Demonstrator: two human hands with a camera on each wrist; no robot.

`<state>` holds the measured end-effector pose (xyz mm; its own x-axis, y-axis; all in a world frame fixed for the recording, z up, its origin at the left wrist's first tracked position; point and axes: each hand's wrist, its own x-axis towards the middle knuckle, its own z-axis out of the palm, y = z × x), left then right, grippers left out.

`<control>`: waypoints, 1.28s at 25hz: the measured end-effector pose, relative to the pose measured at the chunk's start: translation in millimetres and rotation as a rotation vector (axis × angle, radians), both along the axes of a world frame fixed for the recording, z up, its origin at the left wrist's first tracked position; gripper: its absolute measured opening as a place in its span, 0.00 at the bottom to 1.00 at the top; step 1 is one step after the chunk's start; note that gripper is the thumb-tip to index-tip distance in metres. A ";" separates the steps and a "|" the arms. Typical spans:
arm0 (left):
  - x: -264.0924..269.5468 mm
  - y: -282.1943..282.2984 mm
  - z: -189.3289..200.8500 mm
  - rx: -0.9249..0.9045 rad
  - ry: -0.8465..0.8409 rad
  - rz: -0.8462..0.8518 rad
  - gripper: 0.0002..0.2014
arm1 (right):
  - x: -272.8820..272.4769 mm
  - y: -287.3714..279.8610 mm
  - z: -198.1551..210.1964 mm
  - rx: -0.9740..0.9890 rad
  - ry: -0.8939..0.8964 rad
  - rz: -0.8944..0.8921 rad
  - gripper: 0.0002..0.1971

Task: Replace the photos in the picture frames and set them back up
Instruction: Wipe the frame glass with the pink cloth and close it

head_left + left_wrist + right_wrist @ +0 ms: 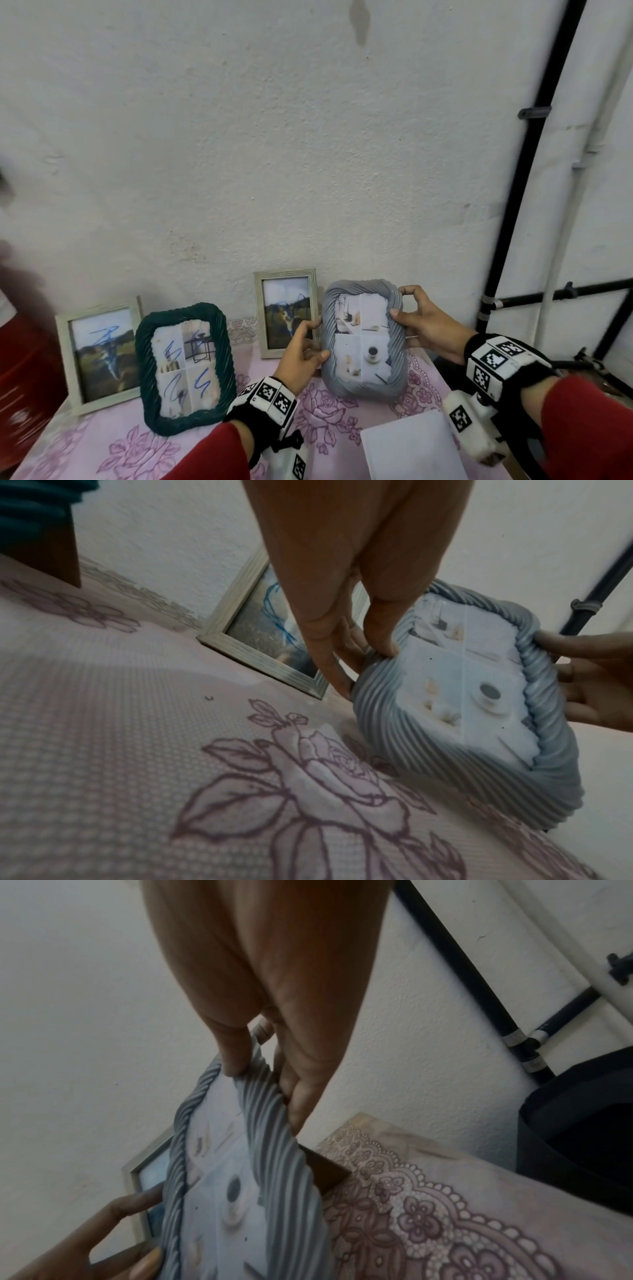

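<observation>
Where the table meets it, pink floral tablecloth [102,442] against white wall [239,137].

Four frames [365,339] in a row on the table [85,448]

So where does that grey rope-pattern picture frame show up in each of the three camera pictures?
Head: the grey frame stands right of centre, low in the picture, held between both hands.
Left wrist: it fills the right half, tilted.
Right wrist: it runs from the centre to the bottom edge.
Shared landmark: the pale wooden frame behind it, seen too at and.
</observation>
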<state>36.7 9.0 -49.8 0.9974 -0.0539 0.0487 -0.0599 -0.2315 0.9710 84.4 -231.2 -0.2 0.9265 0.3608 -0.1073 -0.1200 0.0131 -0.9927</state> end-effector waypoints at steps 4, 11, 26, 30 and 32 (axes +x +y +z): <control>-4.2 2.9 -2.7 0.005 0.027 0.009 0.22 | -7.4 -2.2 1.9 -0.121 -0.076 0.047 0.13; -10.9 -0.7 -1.7 0.079 0.027 -0.021 0.28 | -10.0 -7.4 12.8 -0.336 -0.135 0.046 0.18; -22.4 6.5 25.8 0.165 -0.029 0.055 0.25 | -21.8 -14.3 42.9 -0.715 -0.353 -0.054 0.34; -24.0 19.7 53.3 0.208 -0.104 0.092 0.18 | -29.3 -5.8 67.3 -0.752 -0.520 -0.112 0.28; -19.9 29.0 68.2 0.274 -0.146 0.115 0.16 | -30.8 5.9 78.1 -0.762 -0.582 -0.117 0.24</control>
<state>16.8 38.1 18.4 0.9811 0.0278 0.1914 -0.1526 -0.4967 0.8544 53.5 -225.3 77.9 0.9343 0.2861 0.2128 0.3544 -0.6786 -0.6434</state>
